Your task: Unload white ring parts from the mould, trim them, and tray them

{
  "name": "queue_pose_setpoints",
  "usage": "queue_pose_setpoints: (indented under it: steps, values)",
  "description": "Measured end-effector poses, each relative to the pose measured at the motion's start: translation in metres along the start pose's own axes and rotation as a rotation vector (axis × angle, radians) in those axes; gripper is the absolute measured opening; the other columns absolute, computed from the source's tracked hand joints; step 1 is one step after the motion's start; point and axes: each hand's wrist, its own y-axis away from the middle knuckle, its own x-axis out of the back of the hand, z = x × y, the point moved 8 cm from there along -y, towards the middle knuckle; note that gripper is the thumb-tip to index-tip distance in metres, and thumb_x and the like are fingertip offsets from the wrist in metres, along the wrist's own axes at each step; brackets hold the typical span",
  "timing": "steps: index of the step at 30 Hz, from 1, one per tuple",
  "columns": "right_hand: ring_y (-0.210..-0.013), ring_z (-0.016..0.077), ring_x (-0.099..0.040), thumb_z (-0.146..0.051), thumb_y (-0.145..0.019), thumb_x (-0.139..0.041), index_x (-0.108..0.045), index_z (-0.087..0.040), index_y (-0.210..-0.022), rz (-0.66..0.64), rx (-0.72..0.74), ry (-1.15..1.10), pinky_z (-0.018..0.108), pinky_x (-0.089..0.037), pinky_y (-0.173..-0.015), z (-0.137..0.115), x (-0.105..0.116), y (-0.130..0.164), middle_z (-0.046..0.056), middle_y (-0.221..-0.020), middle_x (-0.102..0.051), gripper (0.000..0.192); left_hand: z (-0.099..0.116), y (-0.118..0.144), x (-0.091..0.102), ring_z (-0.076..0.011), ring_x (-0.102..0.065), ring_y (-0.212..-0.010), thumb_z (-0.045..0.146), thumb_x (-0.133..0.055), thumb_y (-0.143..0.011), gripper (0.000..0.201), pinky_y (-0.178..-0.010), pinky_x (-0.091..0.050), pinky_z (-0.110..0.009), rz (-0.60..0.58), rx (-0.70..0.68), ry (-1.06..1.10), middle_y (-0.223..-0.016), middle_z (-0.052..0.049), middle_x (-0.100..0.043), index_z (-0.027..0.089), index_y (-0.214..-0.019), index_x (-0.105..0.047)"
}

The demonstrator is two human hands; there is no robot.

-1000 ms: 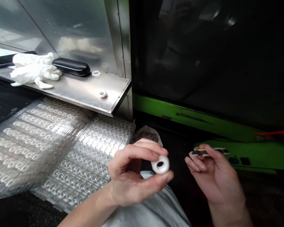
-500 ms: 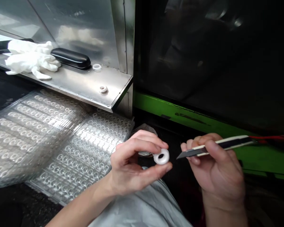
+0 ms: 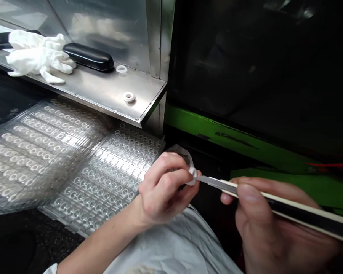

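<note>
Low in the middle of the head view, my left hand (image 3: 167, 186) is closed, pinching a small white plastic ring (image 3: 193, 174) between fingertips and thumb. Most of the ring is hidden behind my fingers. My right hand (image 3: 270, 213) grips a utility knife (image 3: 277, 203) with a cream and black handle, thumb lying along its side. The knife's blade points left, and its tip is at the ring's edge; whether it cuts in I cannot tell.
Clear plastic trays (image 3: 103, 190) with rows of rings lie at left below a metal shelf (image 3: 100, 93). On the shelf are white gloves (image 3: 40, 57), a black rounded object (image 3: 88, 56) and two loose white rings (image 3: 129, 97). A green machine edge (image 3: 194, 123) runs along the right.
My left hand has turned, so the ring's hole no longer faces me. The knife has swung round and its blade has come left to the ring. The view has shifted slightly.
</note>
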Motion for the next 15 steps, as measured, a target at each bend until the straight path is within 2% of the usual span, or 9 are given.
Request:
queue_pose_setpoints:
  steps: [4, 7, 11, 15]
  values:
    - [-0.061, 0.0191, -0.069, -0.031, -0.090, -0.080, -0.075, -0.026, -0.097, -0.072, -0.036, 0.038, 0.034, -0.056, -0.057, -0.002, -0.006, 0.005, 0.001, -0.079, -0.075, 0.009, -0.002, 0.006, -0.002, -0.0150, -0.063, -0.074, -0.001, -0.077, -0.078, 0.028, -0.072, -0.066, -0.039, -0.011, -0.026, -0.032, -0.090, -0.005, -0.059, 0.013, -0.095, -0.059]
    - [-0.062, 0.0178, -0.070, -0.030, -0.088, -0.082, -0.076, -0.028, -0.096, -0.090, -0.010, 0.140, 0.032, -0.058, -0.061, -0.005, -0.001, 0.005, 0.000, -0.081, -0.076, 0.010, 0.001, 0.010, -0.005, -0.0156, -0.061, -0.074, -0.002, -0.077, -0.077, 0.027, -0.067, -0.062, -0.038, -0.023, -0.087, -0.050, -0.089, -0.005, -0.058, 0.012, -0.091, -0.059]
    - [-0.065, 0.0176, -0.071, -0.027, -0.089, -0.080, -0.077, -0.028, -0.095, -0.104, 0.084, 0.278, 0.032, -0.061, -0.068, -0.013, 0.000, 0.004, 0.000, -0.079, -0.077, 0.007, 0.000, 0.011, -0.007, -0.0162, -0.060, -0.074, -0.004, -0.076, -0.075, 0.027, -0.063, -0.058, -0.035, -0.016, -0.101, -0.049, -0.088, -0.007, -0.059, 0.010, -0.091, -0.059]
    - [-0.073, 0.0207, -0.074, -0.020, -0.087, -0.080, -0.076, -0.031, -0.106, -0.168, 0.216, 0.271, 0.036, -0.064, -0.073, -0.016, -0.007, 0.006, -0.001, -0.089, -0.080, 0.022, -0.004, 0.008, -0.006, -0.0145, -0.060, -0.072, -0.005, -0.077, -0.075, 0.030, -0.062, -0.057, -0.032, -0.012, -0.052, -0.011, -0.085, -0.004, -0.057, 0.011, -0.091, -0.057]
